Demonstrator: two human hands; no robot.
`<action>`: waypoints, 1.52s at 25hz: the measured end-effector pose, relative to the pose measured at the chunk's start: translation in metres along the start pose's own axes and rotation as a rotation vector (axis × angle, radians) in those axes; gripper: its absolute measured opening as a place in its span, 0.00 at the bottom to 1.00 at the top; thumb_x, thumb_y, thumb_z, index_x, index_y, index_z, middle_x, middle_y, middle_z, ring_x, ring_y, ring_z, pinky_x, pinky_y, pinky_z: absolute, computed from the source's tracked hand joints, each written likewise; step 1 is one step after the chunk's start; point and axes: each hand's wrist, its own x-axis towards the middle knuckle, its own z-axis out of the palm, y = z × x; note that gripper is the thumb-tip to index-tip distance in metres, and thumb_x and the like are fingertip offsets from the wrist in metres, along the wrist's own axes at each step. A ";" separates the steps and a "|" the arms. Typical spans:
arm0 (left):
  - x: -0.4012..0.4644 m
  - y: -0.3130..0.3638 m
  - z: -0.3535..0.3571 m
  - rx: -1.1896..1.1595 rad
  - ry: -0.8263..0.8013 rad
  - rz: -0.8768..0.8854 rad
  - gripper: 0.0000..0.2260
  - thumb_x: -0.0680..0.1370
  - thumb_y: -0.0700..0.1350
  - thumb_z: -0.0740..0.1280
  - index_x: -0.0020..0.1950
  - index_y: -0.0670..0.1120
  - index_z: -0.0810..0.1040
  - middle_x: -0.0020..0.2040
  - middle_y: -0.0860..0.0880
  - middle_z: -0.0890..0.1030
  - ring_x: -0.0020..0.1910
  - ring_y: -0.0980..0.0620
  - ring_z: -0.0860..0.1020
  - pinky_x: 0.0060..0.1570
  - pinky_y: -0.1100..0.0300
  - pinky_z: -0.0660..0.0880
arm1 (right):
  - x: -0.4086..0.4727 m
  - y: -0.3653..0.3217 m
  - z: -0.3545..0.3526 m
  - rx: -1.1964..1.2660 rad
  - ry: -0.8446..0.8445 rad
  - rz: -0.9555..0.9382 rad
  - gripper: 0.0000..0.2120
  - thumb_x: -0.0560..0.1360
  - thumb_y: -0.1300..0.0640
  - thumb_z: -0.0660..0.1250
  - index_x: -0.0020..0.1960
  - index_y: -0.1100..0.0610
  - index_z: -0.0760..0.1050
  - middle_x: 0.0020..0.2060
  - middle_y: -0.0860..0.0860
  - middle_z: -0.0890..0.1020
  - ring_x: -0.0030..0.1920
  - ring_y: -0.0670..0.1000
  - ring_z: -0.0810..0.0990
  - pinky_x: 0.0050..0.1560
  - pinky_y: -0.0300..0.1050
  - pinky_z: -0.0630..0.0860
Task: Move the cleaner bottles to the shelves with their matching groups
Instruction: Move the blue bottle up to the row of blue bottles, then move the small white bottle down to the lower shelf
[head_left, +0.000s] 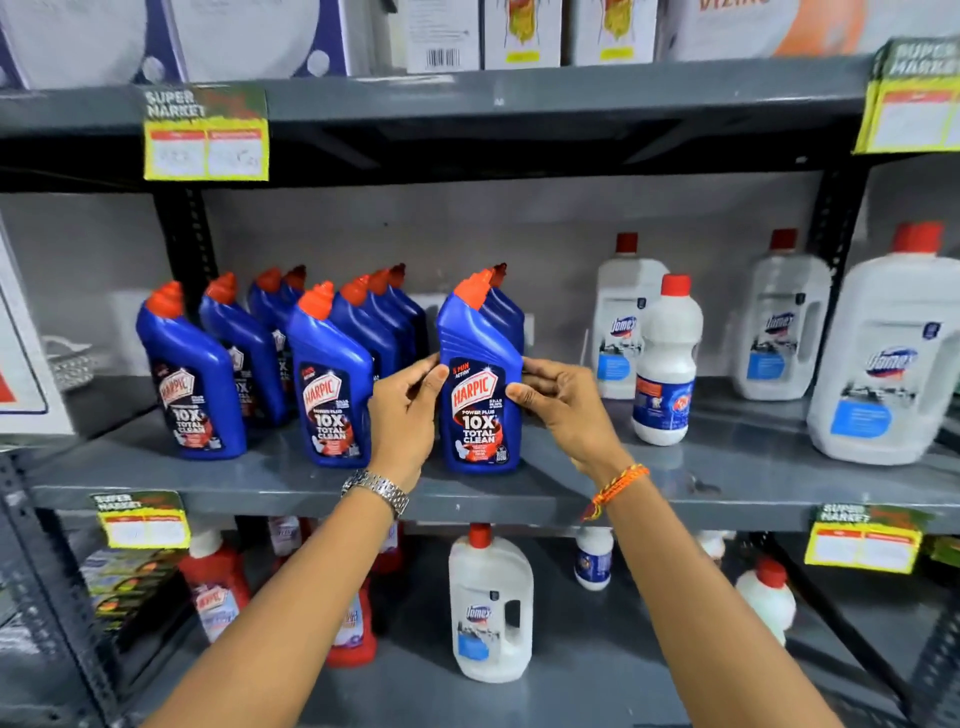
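A blue Harpic bottle (479, 384) with a red cap stands upright at the front of the middle shelf (571, 488). My left hand (405, 415) grips its left side and my right hand (561, 402) grips its right side. Another blue bottle stands right behind it. To the left is a group of several blue Harpic bottles (332, 379). To the right stand white Domex jugs (623, 317), a large white jug (888, 358) and a slim white bottle (667, 364).
The lower shelf holds a white Domex jug (489, 605), red bottles (218, 587) and small white bottles (766, 597). Yellow price tags (207, 135) hang on the shelf edges. Boxes fill the top shelf. A dark upright post (184, 234) stands at the left.
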 end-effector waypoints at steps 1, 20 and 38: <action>0.002 -0.003 -0.001 0.009 -0.002 -0.008 0.15 0.80 0.49 0.68 0.65 0.47 0.81 0.58 0.49 0.86 0.55 0.53 0.84 0.56 0.43 0.82 | 0.003 0.003 0.001 -0.001 0.002 0.007 0.14 0.77 0.66 0.70 0.61 0.56 0.80 0.45 0.50 0.90 0.47 0.48 0.89 0.43 0.40 0.84; -0.021 0.003 0.003 -0.030 0.115 0.052 0.15 0.81 0.44 0.68 0.68 0.49 0.79 0.60 0.56 0.84 0.60 0.60 0.82 0.61 0.59 0.80 | 0.000 0.001 -0.001 -0.082 0.016 0.050 0.25 0.74 0.66 0.73 0.70 0.61 0.74 0.61 0.58 0.84 0.62 0.53 0.83 0.58 0.44 0.83; -0.024 0.030 0.203 -0.170 -0.361 -0.307 0.33 0.67 0.27 0.77 0.70 0.39 0.73 0.67 0.38 0.79 0.65 0.43 0.79 0.67 0.45 0.76 | 0.005 -0.054 -0.215 -0.047 0.270 0.045 0.28 0.75 0.71 0.69 0.74 0.66 0.67 0.69 0.63 0.75 0.71 0.58 0.75 0.67 0.48 0.76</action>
